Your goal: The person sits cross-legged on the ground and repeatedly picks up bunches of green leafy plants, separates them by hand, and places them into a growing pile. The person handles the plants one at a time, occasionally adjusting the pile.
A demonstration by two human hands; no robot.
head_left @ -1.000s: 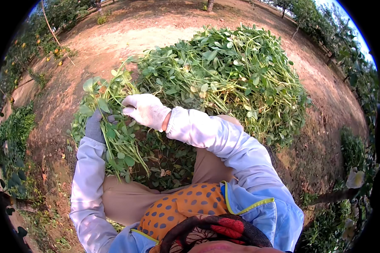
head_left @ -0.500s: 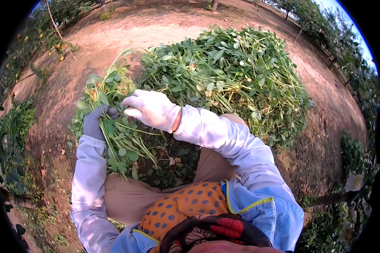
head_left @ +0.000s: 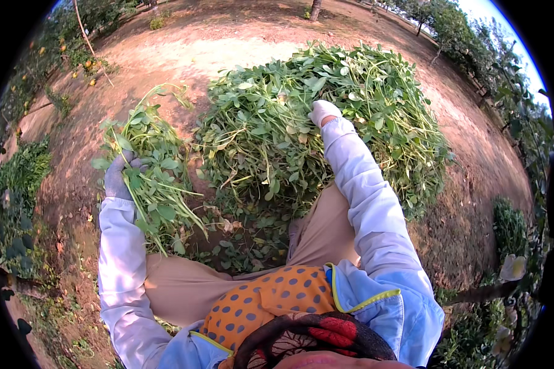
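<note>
the bundle of green plants (head_left: 151,178) sits at nine o'clock, clutched upright in the gloved left hand (head_left: 118,177), its grip wrapped tight round the stems. the right hand (head_left: 322,112), at twelve o'clock, presses into the big leafy heap (head_left: 326,129) on bare earth; whether its grip is wide or narrow i cannot tell.

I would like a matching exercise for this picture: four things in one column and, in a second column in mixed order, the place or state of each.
Things
1. left hand in grey glove
2. right hand in white glove
3. big heap of green leafy plants
4. small bunch of green leafy plants

Places or states
A. lies on the bare brown ground
B. reaches onto the top of the heap
C. is held up, apart from the heap
D. grips stems, to the left of the heap

Pairs: 1-D, 2-B, 3-A, 4-C
</note>
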